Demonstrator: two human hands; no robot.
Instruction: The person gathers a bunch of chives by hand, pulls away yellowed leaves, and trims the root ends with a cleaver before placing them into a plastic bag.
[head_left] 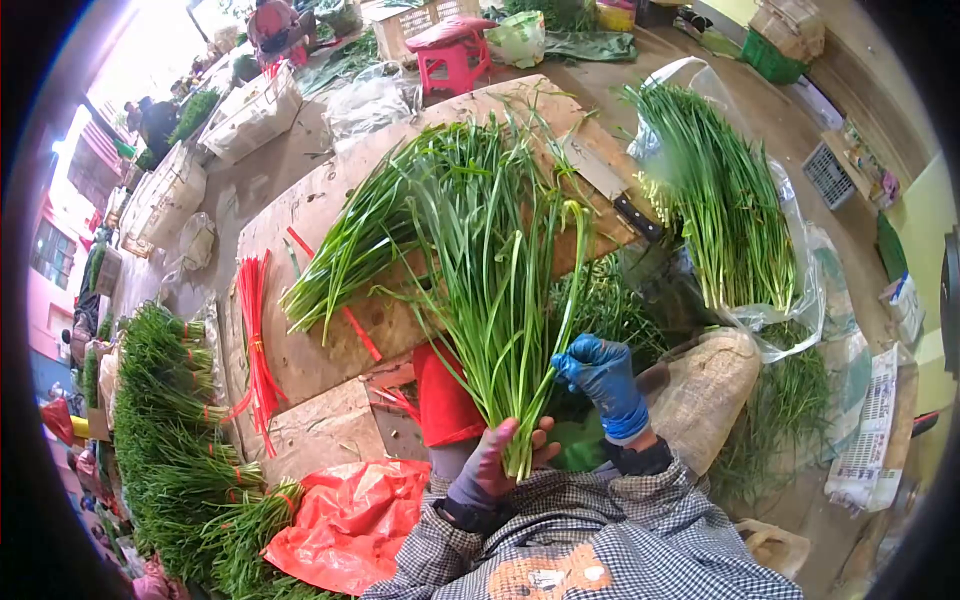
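My left hand [490,465], in a greyish-purple glove with bare fingertips, is wrapped round the pale lower ends of a bunch of garlic chives [490,300]. The long leaves fan upward over the board. At the bunch's right side my right hand [605,382], in a blue glove, has its fingers pinched on a chive stalk [566,315]. More loose chives [365,225] lie on the wooden board [290,340] behind the bunch. A knife [600,175] with a black handle rests at the board's right edge.
Red ties [257,340] lie on the board's left. Tied chive bundles [180,450] line the left floor, beside a red plastic bag [350,520]. A large chive pile [720,190] sits in clear plastic at right. A red stool [448,55] stands behind.
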